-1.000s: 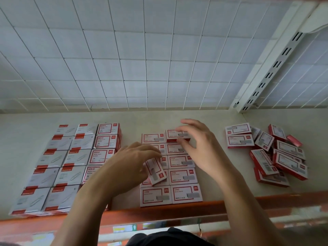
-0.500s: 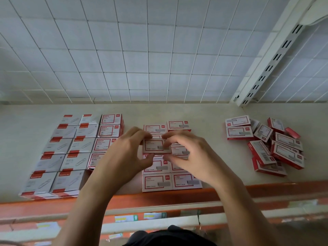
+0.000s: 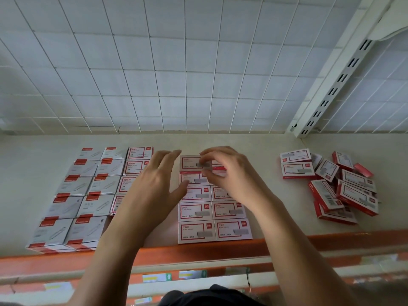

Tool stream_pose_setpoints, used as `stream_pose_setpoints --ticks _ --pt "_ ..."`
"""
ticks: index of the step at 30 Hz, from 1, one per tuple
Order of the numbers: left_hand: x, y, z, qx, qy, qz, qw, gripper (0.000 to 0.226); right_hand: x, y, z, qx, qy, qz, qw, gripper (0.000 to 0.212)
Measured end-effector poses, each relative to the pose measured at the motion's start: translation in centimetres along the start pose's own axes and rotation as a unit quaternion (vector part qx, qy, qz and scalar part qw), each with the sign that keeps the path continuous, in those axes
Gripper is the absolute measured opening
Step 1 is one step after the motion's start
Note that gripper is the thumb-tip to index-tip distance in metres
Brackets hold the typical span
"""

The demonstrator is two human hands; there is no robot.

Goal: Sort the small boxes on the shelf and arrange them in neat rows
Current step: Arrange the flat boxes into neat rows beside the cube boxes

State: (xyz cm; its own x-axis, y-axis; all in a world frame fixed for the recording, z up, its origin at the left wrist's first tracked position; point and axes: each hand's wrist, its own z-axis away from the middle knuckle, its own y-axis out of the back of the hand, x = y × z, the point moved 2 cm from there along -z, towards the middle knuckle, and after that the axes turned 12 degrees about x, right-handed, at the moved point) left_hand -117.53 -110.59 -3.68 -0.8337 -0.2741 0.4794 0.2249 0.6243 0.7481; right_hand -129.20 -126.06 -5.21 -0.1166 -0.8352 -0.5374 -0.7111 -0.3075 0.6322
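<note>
Small boxes (image 3: 194, 230) sit squared at nine and twelve o'clock; the three o'clock pile (image 3: 344, 188) remains. Your left hand (image 3: 150, 188) is spread; your right hand (image 3: 231, 180) pinches the rearmost middle box (image 3: 191, 163).

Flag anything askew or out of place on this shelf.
The loose pile of boxes at the right is jumbled: tilted and overlapping. The middle rows and left rows sit square. The right hand pinches the middle rows' back box.

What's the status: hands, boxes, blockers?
Left hand open beside middle rows. Right hand pinches rear box of those rows. Loose pile at right unsorted. No obstruction visible.
</note>
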Motion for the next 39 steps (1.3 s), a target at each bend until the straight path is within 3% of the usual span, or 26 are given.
stream_pose_setpoints --ticks 12,22,39 --pt "-0.2 -1.7 -1.2 -0.014 -0.021 -0.01 1.0 0.041 1.9 -1.5 -1.7 -0.061 -0.04 0.048 0.996 0.017" --pt "0.6 -4.4 -3.0 -0.006 0.064 -0.038 0.997 0.036 3.6 1.6 0.3 0.016 -0.166 0.099 0.981 0.026" --pt "0.4 -4.9 -3.1 -0.036 0.076 -0.036 0.996 0.029 2.9 1.3 0.8 0.028 -0.206 0.08 0.975 0.032"
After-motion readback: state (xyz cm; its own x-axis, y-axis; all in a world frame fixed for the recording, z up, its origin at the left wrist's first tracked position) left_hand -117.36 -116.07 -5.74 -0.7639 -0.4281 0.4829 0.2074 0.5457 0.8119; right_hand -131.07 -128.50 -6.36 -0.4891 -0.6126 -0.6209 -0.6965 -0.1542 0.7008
